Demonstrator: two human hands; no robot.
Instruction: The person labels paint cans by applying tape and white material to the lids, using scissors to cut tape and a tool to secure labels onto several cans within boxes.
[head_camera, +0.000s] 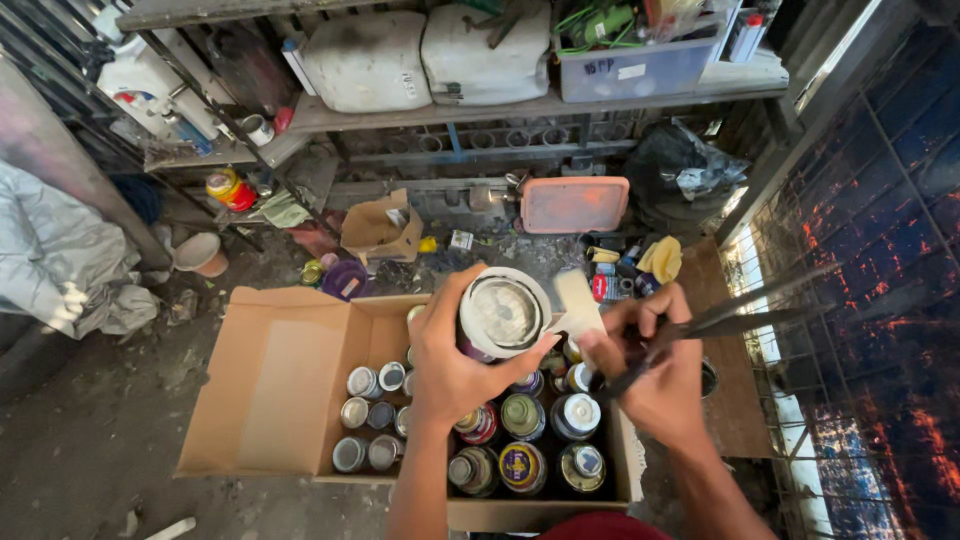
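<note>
Head view looks down on an open cardboard box (270, 380) that sits on the dirty floor (90, 440) and is filled with many small cans (522, 415), standing upright and close together. Above the box, at about 12 o'clock from the cans, the left hand (450, 365) is closed around a round paint can (500, 315), which is tilted so that its lid faces the camera. At 3 o'clock from it, the right hand (650, 380) is closed on a long dark metal tool (720, 320); the two hands are near each other but apart. A pale strip (578, 300) stands between them, and I cannot tell what it is. If the tool slips off the lid edge, it can hit the left fingers. If the lid comes off suddenly while the can is tilted, paint may spill onto the cans below. A loose grip can also drop the can into the box.
</note>
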